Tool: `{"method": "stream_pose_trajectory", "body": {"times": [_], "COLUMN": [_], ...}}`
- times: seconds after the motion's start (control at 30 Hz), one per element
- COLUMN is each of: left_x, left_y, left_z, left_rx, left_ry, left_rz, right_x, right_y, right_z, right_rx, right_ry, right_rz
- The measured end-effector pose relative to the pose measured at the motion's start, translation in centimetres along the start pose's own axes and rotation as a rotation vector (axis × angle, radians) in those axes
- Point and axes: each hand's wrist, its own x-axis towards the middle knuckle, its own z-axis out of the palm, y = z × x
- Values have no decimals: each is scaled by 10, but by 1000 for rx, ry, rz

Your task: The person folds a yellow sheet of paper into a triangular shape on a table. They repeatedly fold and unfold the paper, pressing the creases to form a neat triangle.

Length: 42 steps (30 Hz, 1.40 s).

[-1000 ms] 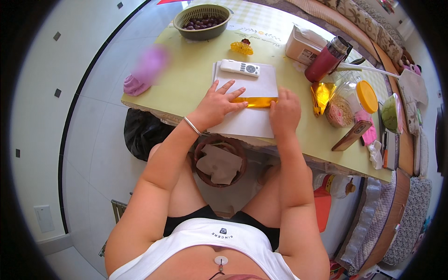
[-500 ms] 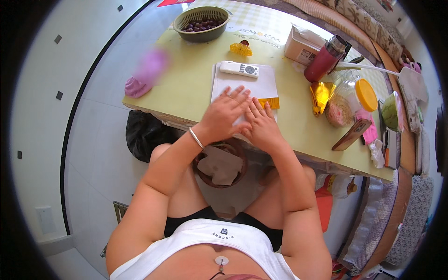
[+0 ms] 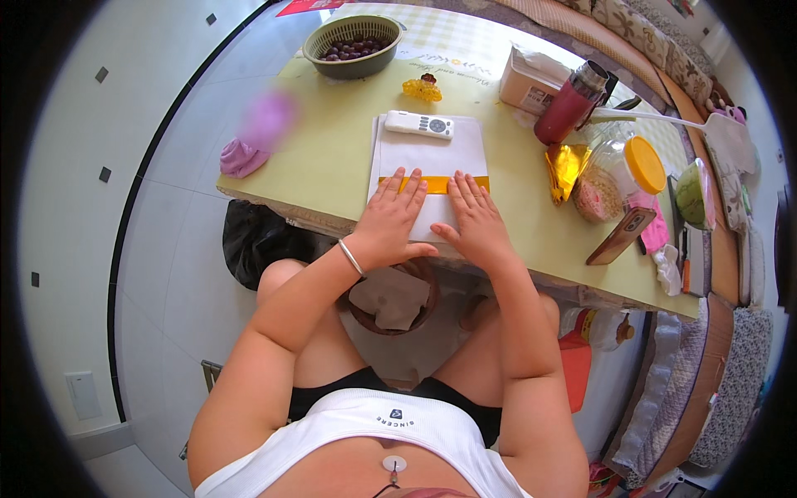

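Sheets of white paper (image 3: 452, 158) lie in a stack near the table's front edge. Across them runs a shiny gold strip (image 3: 437, 184). My left hand (image 3: 393, 212) rests flat on the paper, fingertips on the left part of the strip. My right hand (image 3: 475, 217) lies flat on the right side, its fingertips on the strip too. Both hands have their fingers stretched out and hold nothing. A white remote control (image 3: 419, 125) lies on the upper part of the paper, beyond my fingers.
On the yellow-green table (image 3: 324, 141) are a basket of dark round fruit (image 3: 353, 50), a yellow hair claw (image 3: 422, 88), a maroon thermos (image 3: 571, 104), a gold packet (image 3: 568, 170), a jar with a yellow lid (image 3: 646, 164) and a phone (image 3: 621, 236). A bin (image 3: 390, 300) stands below.
My hands have moved apart, the left one leftward and toward me. More of the gold strip now shows between them.
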Motion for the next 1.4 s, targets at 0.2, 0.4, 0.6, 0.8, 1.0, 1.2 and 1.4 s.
{"method": "stream_pose_trajectory", "body": {"times": [0.2, 0.4, 0.6, 0.8, 1.0, 1.2, 1.4], "left_x": [-3, -18, -23, -5, 4, 1, 3], "left_y": [2, -10, -21, -40, 6, 10, 11], "left_z": [1, -1, -8, -24, -27, -13, -9], "left_rx": [43, -23, 109, 132, -129, -98, -93], "left_ry": [-6, 21, -26, 342, 427, 370, 370], "left_rz": [-47, -109, -154, -239, -34, -41, -42], "right_x": [-4, -5, -8, -20, -2, 33, 64], "right_y": [18, 16, 12, -16, -2, 9, 19], "right_z": [-2, -10, -13, -38, -17, -20, 1], "right_rx": [-1, -1, -81, -23, 207, 224, 147], "right_ry": [47, 21, 27, 106, 544, 422, 473], "right_rz": [118, 113, 146, 32, -113, -163, -100]}}
